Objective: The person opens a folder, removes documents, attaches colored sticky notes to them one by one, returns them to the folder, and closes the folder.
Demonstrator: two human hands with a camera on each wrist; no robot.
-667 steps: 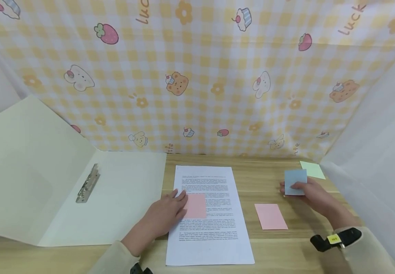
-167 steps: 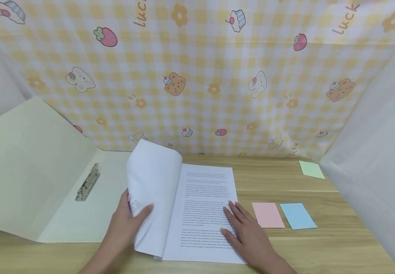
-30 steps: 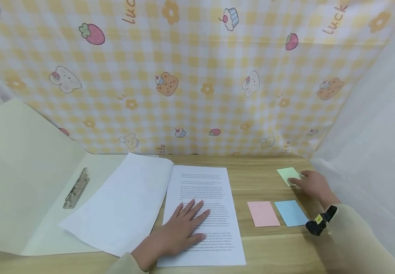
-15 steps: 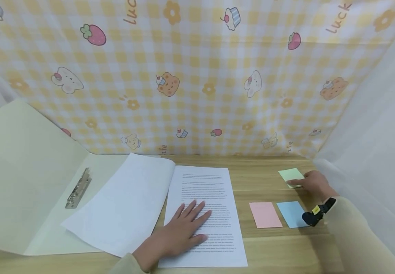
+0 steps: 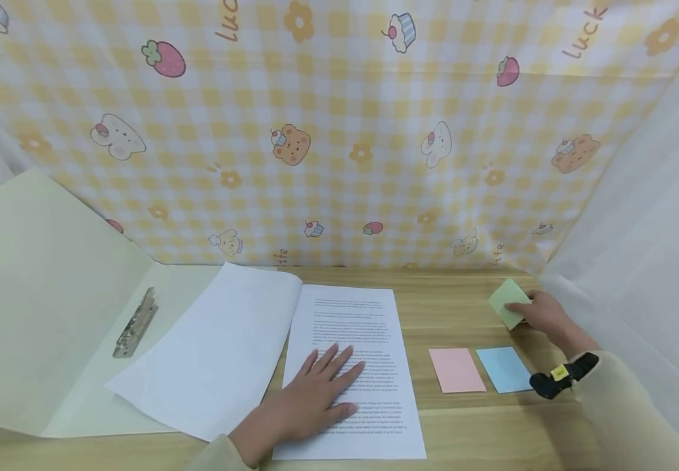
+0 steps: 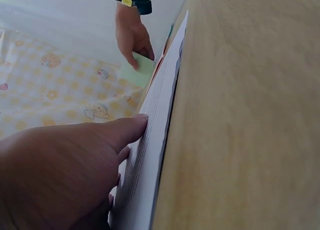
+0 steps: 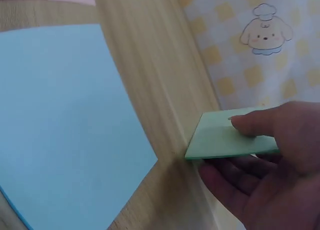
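My left hand (image 5: 310, 399) lies with spread fingers on a stack of printed sheets (image 5: 357, 327), pressing it to the table. Turned pages (image 5: 210, 360) fold over to the left, blank side up, across the folder. My right hand (image 5: 545, 314) pinches a green sticky note pad (image 5: 507, 304), thumb on top and fingers beneath; the right wrist view shows this green pad (image 7: 225, 135) lifted and tilted. In front of that hand lie a pink sticky note pad (image 5: 457, 370) and a blue sticky note pad (image 5: 503, 369) side by side.
An open pale folder (image 5: 39, 301) with a metal clip (image 5: 135, 324) stands at the left, its cover raised. A yellow checked cloth (image 5: 339, 196) hangs behind the wooden table (image 5: 492, 432). White fabric (image 5: 657, 216) bounds the right side.
The right hand has gripped the green sticky note pad and raised it off the table, tilting it. The left hand stays on the printed sheets. Earlier, pages were turned to the left.
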